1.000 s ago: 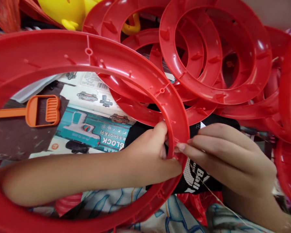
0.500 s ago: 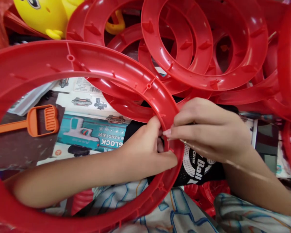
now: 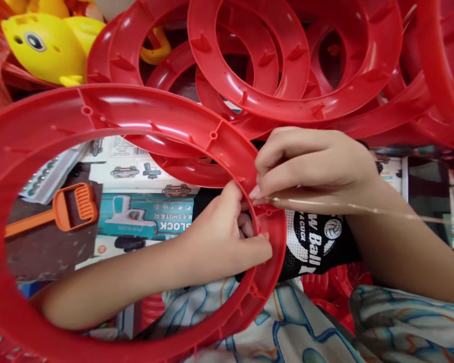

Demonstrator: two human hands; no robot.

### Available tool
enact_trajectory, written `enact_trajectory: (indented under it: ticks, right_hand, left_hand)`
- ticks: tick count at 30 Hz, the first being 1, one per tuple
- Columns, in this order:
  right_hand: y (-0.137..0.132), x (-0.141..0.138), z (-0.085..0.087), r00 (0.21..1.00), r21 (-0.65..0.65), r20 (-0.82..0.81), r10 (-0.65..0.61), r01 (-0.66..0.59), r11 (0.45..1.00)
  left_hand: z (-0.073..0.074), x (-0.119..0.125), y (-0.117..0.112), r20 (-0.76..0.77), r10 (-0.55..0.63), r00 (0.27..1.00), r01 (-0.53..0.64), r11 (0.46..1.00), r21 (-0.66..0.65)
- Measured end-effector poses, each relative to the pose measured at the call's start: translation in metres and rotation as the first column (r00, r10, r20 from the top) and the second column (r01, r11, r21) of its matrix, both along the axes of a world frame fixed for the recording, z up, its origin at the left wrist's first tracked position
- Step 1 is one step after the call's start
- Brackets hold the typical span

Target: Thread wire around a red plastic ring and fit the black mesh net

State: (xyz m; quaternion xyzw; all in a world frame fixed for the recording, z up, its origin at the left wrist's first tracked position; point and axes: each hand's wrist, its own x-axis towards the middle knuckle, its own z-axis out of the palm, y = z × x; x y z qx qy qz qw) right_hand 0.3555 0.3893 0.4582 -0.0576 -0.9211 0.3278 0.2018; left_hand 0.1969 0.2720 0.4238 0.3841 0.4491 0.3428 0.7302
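A large red plastic ring [image 3: 109,108] lies across my lap, and my left arm passes through its opening. My left hand [image 3: 227,234] is closed on the ring's inner rim at its right side, thumb and fingers pinching the edge. My right hand [image 3: 310,166] is closed just above it, fingertips pinched on a thin pale string [image 3: 382,210] that runs off to the right, right at the ring's rim. A black mesh bag with white ball lettering [image 3: 314,247] lies under both hands.
A heap of several more red rings [image 3: 295,65] fills the top and right. A yellow toy [image 3: 49,48] sits at the top left. Seen through the ring are an orange toy rake [image 3: 68,209] and a teal toy box [image 3: 147,217]. Patterned cloth [image 3: 287,327] covers my lap.
My right hand has risen from below the rim to above my left hand, and the string now stretches taut to the right. The view has tilted down, so the rings sit lower.
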Motion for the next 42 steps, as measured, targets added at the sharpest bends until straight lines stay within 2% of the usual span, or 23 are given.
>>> enact_trajectory:
  ticks: [6,10,14,21,26,29,32,38,42]
  right_hand:
    - [-0.005,-0.003,-0.004,0.98,-0.064,0.021,-0.198,0.199,0.978]
    - [-0.008,-0.005,-0.007,0.965,-0.069,-0.05,-0.259,0.256,0.964]
    - [-0.007,-0.003,-0.009,0.963,-0.045,-0.113,-0.245,0.241,0.969]
    - [-0.007,-0.002,-0.009,0.962,-0.038,-0.17,-0.212,0.209,0.977]
    - [-0.005,-0.006,-0.007,0.973,-0.139,-0.104,-0.207,0.191,0.972]
    - [-0.002,-0.007,-0.008,0.976,-0.148,-0.061,-0.207,0.196,0.969]
    - [0.0,-0.007,-0.01,0.977,-0.153,-0.056,-0.206,0.195,0.969]
    - [0.002,-0.005,-0.01,0.976,-0.313,-0.086,-0.202,0.166,0.935]
    - [0.002,-0.004,-0.009,0.973,-0.301,-0.097,-0.21,0.172,0.938]
  left_hand:
    - [0.002,0.0,-0.003,-0.034,-0.025,0.999,0.024,0.999,-0.024]
    - [0.008,0.002,-0.003,-0.048,-0.05,0.998,0.048,0.998,-0.041]
    - [0.009,0.005,-0.002,-0.034,-0.059,0.998,0.057,0.996,-0.064]
    - [0.001,0.006,-0.003,-0.018,-0.088,0.996,0.087,0.994,-0.063]
    - [-0.002,0.006,-0.004,-0.111,-0.135,0.985,0.13,0.99,-0.047]
    - [-0.004,0.007,-0.005,-0.133,-0.159,0.978,0.156,0.987,-0.033]
    - [-0.003,0.007,-0.005,-0.1,-0.173,0.98,0.169,0.985,-0.04]
    - [0.008,0.001,-0.001,0.036,-0.262,0.964,0.265,0.961,-0.082]
    - [0.013,-0.002,0.002,0.096,-0.276,0.956,0.28,0.959,-0.031]
